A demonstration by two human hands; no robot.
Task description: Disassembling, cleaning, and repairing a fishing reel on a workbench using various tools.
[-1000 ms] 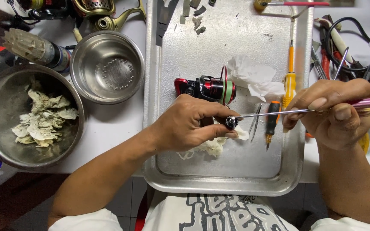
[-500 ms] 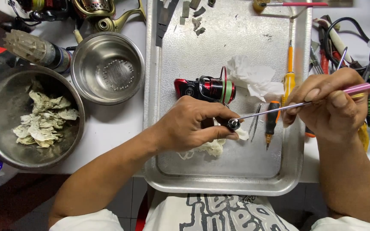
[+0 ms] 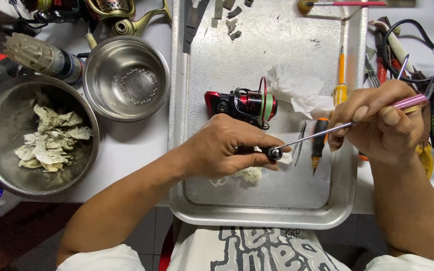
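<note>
Bright even overhead light, soft shadows, sharp focus, wide-angle edges

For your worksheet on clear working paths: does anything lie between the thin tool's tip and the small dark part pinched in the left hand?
Nothing visible does. The left hand pinches the small dark part at its fingertips, and the thin tool, held in the right hand, runs straight to it, its tip at the part, above the metal tray.
</note>
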